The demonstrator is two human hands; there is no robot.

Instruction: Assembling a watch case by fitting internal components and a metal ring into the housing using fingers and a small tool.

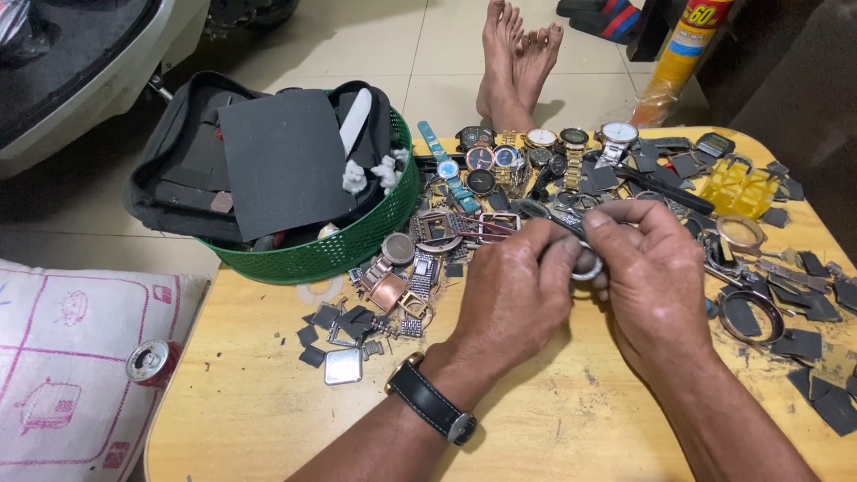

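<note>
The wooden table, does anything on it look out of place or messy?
Yes. Loose watch parts and dark scraps lie scattered across the table, and the green basket overhangs its edge.

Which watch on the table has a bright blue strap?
The watch with the blue strap beside the green basket; the others in the row have metal or dark bands.

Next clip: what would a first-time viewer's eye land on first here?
Two hands meet at the centre of a low wooden table: the left hand and right hand pinch a small round metal watch part between them. Behind them lies a dense scatter of wristwatches and loose watch pieces. To the left, a green plastic basket holds dark pouches and a black sheet.
</note>
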